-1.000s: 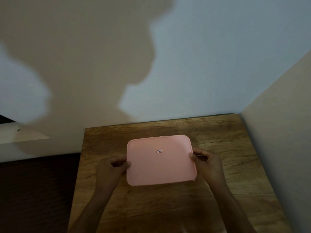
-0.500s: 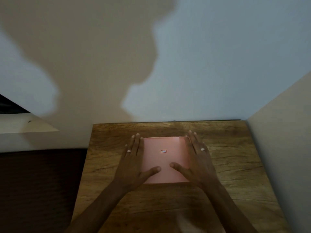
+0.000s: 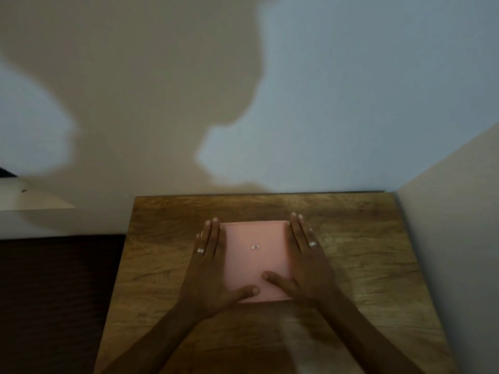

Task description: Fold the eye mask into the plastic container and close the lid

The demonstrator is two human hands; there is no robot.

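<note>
A pink lid (image 3: 255,261) with a small label at its centre lies flat in the middle of the wooden table (image 3: 351,265). The container under it and the eye mask are hidden. My left hand (image 3: 209,268) rests flat on the lid's left side, fingers straight and together, thumb across the near edge. My right hand (image 3: 306,263) lies flat on the lid's right side in the same way, thumb pointing inward. Both hands press on top and grip nothing. Each hand wears a ring.
The table stands in a corner, with a wall (image 3: 324,103) behind it and a side wall (image 3: 459,238) at its right edge. A dark surface (image 3: 54,306) lies left of the table, and a pale ledge (image 3: 32,201) juts out above it.
One second ago both hands pinched the lid by its left and right edges. They now lie flat on top of it, and since half a second ago they have barely moved.
</note>
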